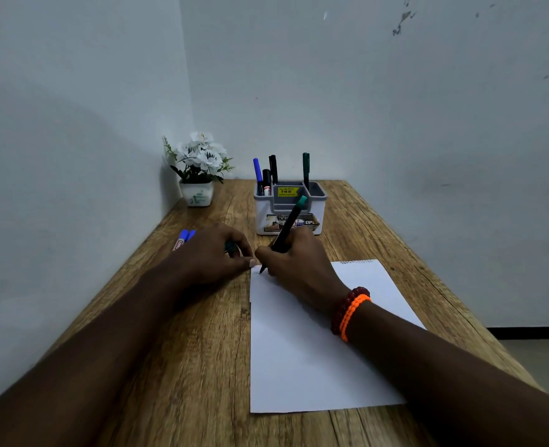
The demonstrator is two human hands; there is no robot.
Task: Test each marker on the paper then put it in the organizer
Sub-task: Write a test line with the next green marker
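My right hand (294, 264) grips a black marker with a green end (290, 221), its tip touching the top left corner of the white paper (315, 356). My left hand (216, 253) rests just left of the paper's corner, fingers curled around a small green cap (231, 246). The grey and white organizer (290, 206) stands behind my hands and holds a blue marker (257, 171), two black ones (273, 169) and a dark green one (306, 169). Two blue markers (184, 238) lie on the table, partly hidden behind my left hand.
A small white pot of white flowers (199, 175) stands in the far left corner against the wall. The wooden table (186, 366) ends at its right edge close to the paper, with floor beyond. Walls close in on the left and behind.
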